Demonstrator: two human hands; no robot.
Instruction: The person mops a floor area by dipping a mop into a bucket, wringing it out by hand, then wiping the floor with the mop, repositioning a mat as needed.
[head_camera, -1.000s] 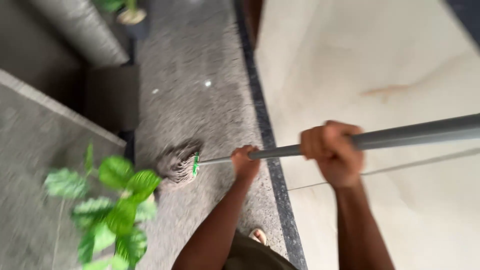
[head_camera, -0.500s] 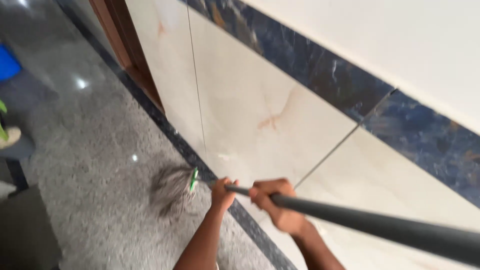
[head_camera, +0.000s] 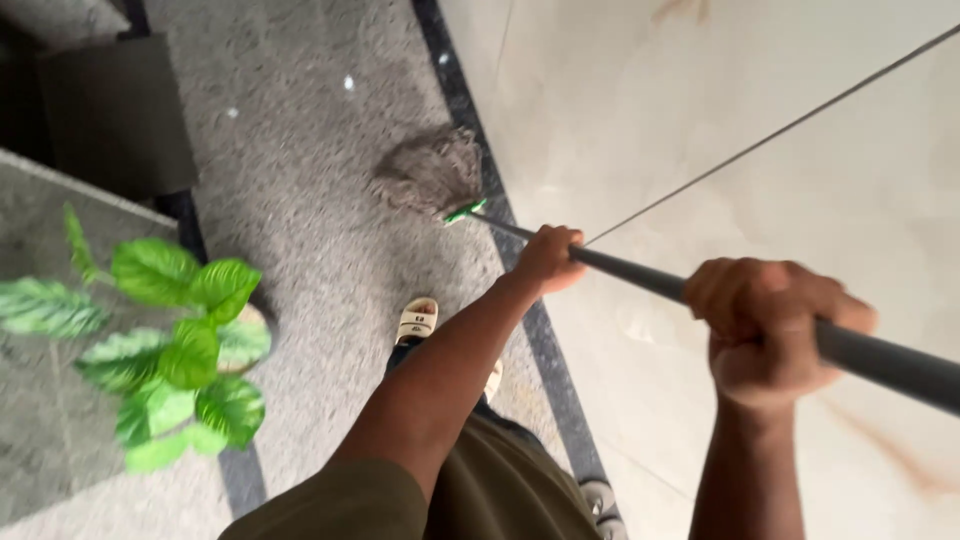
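Note:
I hold a long grey mop handle (head_camera: 650, 282) with both hands. My left hand (head_camera: 550, 258) grips it lower down, nearer the mop head. Higher up the shaft, at the right of the view, my right hand (head_camera: 765, 328) is closed around it. The grey stringy mop head (head_camera: 428, 172), joined by a green clamp (head_camera: 465, 211), rests on the speckled grey floor (head_camera: 300, 150) beside a dark border strip (head_camera: 462, 110) at the foot of a cream marble wall (head_camera: 720, 110). My sandalled foot (head_camera: 417, 320) stands just behind the mop head.
A green leafy plant (head_camera: 170, 340) in a pot stands at the left on a grey stone ledge (head_camera: 40, 420). A dark box-like object (head_camera: 115, 115) sits at the upper left. The cream wall runs along the right side.
The view has swung back down toward the floor and plant. The mop head now lies farther ahead along the dark border strip. Both hands keep their grip on the handle.

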